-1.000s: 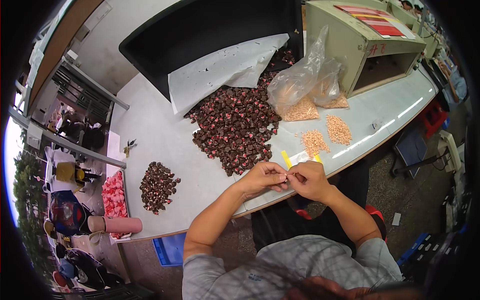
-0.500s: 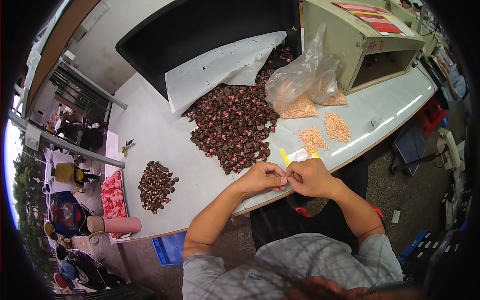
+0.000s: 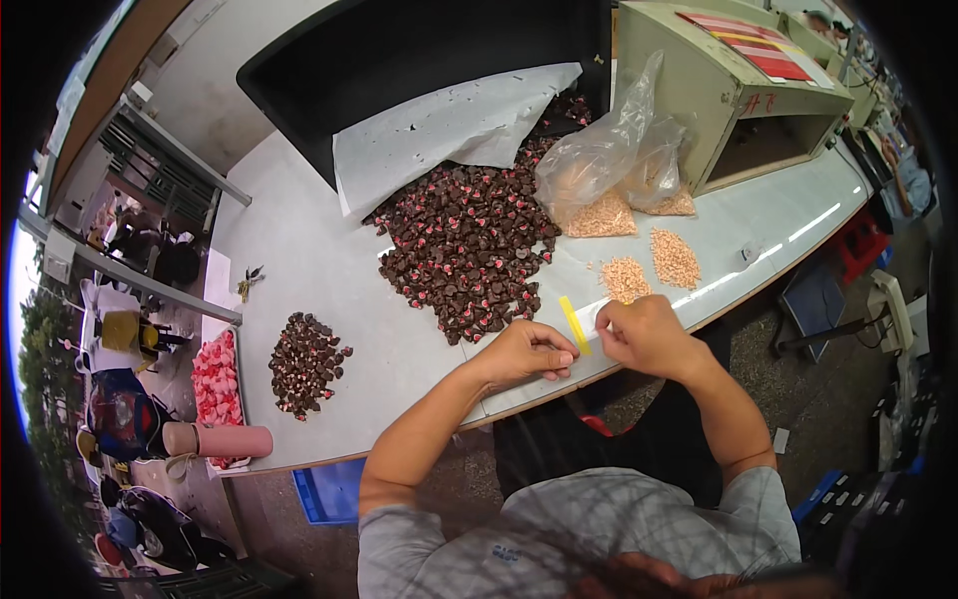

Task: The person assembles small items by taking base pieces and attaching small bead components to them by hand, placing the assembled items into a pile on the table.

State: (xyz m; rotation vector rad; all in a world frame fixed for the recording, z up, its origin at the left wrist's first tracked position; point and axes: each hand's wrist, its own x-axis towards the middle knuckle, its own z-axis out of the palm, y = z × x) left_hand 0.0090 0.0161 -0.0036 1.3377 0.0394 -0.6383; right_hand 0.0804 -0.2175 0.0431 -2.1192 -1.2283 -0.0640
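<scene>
Bench (image 3: 399,379): pale, glossy
Floor (image 3: 763,359): speckled
Left hand (image 3: 519,355): fingers bent, grip unclear
Right hand (image 3: 651,337): fingers curled, grip unclear
Tan pile (image 3: 625,278): partly covered

Both elbows (image 3: 391,487) are bent outward. The left hand (image 3: 527,355) is at the near edge of the table (image 3: 384,384), its fingers curled toward the thumb; the right hand (image 3: 647,337) stays apart, fingers bent inward.
</scene>
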